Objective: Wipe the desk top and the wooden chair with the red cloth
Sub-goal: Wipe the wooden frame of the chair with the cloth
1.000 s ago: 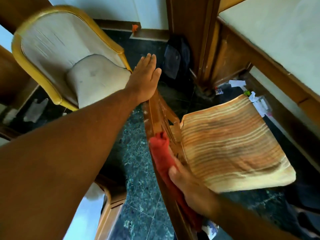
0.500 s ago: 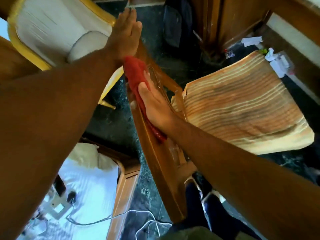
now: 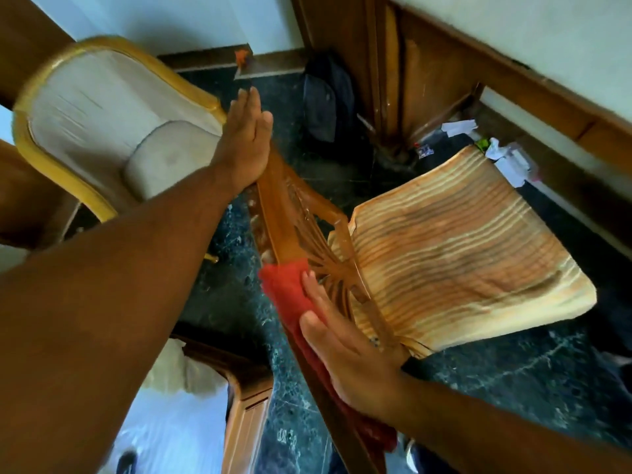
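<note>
- Head view: looks down at a wooden chair (image 3: pixel 290 217) seen from behind its top rail, on a dark green marble floor (image 3: pixel 496 381).
- Left hand (image 3: pixel 244 145) flat and open, fingers straight and pressed together, palm against the far end of the chair's top rail; grips nothing.
- Right hand (image 3: pixel 345 350) also flat, fingers extended and released, pressing the red cloth (image 3: pixel 284 292) against the near part of the rail; not clenched around it.
- Red cloth draped over the rail edge, bunched ahead of the fingertips, trailing back under the palm and wrist toward the lower frame.
- Carved fan-shaped slats of the chair back visible just right of the cloth.
- Striped orange-and-cream seat cushion (image 3: pixel 461 248) lies on the chair seat, right of the backrest.
- Desk top (image 3: pixel 547 39) at upper right, pale surface with a wooden edge, well apart from both hands and the cloth.
- Cream upholstered armchair (image 3: pixel 113 124) with a yellow wooden frame stands at upper left, just beyond the left hand.
- Crumpled papers (image 3: pixel 506 159) lie on the floor by the skirting past the cushion's far corner.
- Dark bag (image 3: pixel 325 100) rests on the floor against the wooden post; contents cannot be told.
- No open containers whose contents show.
</note>
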